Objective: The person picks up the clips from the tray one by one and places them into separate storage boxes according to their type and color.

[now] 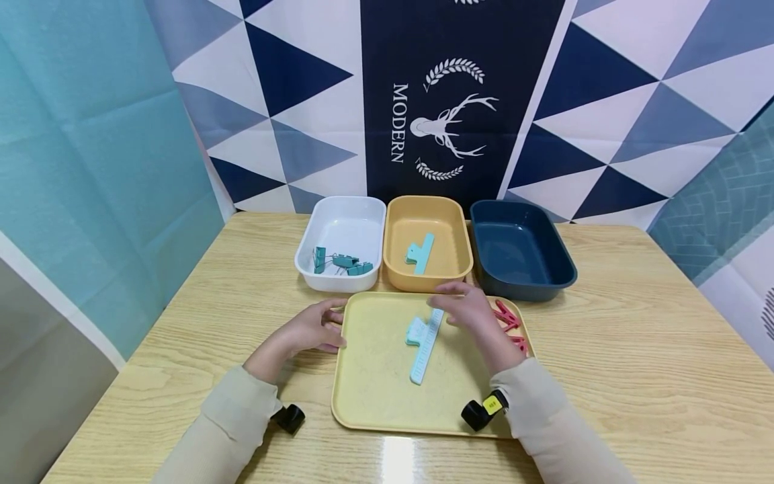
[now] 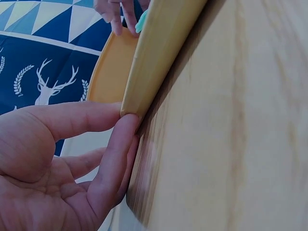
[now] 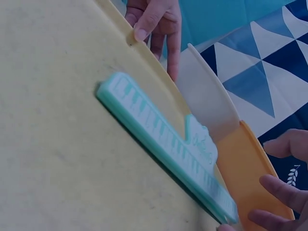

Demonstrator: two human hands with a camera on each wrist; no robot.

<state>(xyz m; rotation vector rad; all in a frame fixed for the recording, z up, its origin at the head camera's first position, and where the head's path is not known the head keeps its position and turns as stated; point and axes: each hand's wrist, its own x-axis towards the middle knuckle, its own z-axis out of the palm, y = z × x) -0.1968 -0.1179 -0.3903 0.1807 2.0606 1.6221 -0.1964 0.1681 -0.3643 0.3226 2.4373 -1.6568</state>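
A mint-green long clip [image 1: 426,348] with a piano-key pattern lies slantwise on a yellow tray [image 1: 371,383]. My right hand [image 1: 468,310] hovers at the clip's far end, its fingers spread apart. In the right wrist view, one fingertip is right by that end of the clip [image 3: 159,132]; whether it touches cannot be made out. At the tray's left side my left hand [image 1: 316,328] pinches the rim between thumb and finger, plain in the left wrist view. Red clips [image 1: 509,317] lie on the tray's right side, partly hidden by my right arm.
Behind the tray stand three bins in a row: a white bin [image 1: 305,259] with several teal binder clips [image 1: 346,261], an orange bin [image 1: 402,218] holding another mint clip [image 1: 424,254], and a dark blue bin [image 1: 514,235]. A patterned cloth hangs behind them.
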